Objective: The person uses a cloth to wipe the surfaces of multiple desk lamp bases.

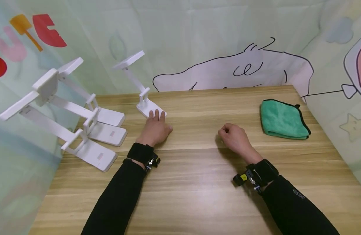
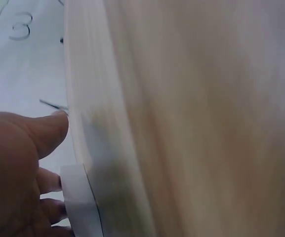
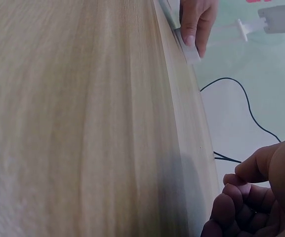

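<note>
a white lamp (image 1: 145,106) is seen left of centre in the upper half of the head view, its base set on the counter (image 1: 192,182) near the far edge, its arm slanted toward the upper left. the near end of the base is touched by the left hand (image 1: 155,130), whose fingers are laid out straight over it, with the thumb spread to the right. the right hand (image 1: 236,138) is held right of centre; its fingers are loosely curled, thumb tip against them, and nothing is gripped. three more lamps (image 1: 108,133) are stood close together at the left of the frame, their heads raised toward the upper left. a green cloth (image 1: 284,119) edged in black is laid folded at the right. black sleeves (image 1: 118,195) and wrist cameras (image 1: 153,161) are worn on both arms. the counter is backed by a printed curtain (image 1: 174,32).
</note>
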{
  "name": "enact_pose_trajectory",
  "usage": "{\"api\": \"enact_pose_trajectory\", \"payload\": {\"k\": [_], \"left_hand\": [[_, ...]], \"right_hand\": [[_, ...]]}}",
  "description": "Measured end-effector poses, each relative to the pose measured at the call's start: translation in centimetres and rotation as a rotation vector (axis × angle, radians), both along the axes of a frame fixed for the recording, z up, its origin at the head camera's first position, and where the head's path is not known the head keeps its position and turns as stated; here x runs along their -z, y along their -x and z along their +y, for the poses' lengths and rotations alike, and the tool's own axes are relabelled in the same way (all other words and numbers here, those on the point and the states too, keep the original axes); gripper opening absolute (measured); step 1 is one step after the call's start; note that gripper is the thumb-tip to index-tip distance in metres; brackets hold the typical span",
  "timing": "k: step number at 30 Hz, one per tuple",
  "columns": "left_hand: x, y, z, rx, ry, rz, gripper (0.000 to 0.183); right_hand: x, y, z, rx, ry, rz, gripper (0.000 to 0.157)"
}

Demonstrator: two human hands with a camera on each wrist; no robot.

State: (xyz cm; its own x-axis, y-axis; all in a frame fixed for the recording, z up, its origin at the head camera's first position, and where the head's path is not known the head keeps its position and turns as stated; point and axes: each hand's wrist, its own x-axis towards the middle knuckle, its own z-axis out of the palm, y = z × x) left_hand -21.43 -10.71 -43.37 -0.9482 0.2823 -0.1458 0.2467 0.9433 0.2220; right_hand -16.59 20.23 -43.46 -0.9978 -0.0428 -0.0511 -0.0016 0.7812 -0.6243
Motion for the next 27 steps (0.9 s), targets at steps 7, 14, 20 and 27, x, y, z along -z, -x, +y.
{"api": "enact_pose_trajectory", "payload": {"k": [7,14,20,27], "left_hand": [[0.0,-1.3,1.9,0.104,-0.002,0.011,0.075],[0.0,-2.8,3.6,0.196,-0.021,-0.017,0.074],[-0.4,-4.0,4.8,0.28,-0.027,-0.008,0.071],[-0.2,-4.1,5.1,0.377,-0.042,0.009,0.067]], "right_hand": [[-0.1,-0.1,0.1,0.005,-0.006,0.005,0.024],[-0.2,-0.3,0.2,0.005,0.0,-0.002,0.024],[-0.3,-0.5,0.2,0.005,0.008,-0.011,0.024],[-0.4,-0.6,0.2,0.006,0.011,-0.013,0.024]]}}
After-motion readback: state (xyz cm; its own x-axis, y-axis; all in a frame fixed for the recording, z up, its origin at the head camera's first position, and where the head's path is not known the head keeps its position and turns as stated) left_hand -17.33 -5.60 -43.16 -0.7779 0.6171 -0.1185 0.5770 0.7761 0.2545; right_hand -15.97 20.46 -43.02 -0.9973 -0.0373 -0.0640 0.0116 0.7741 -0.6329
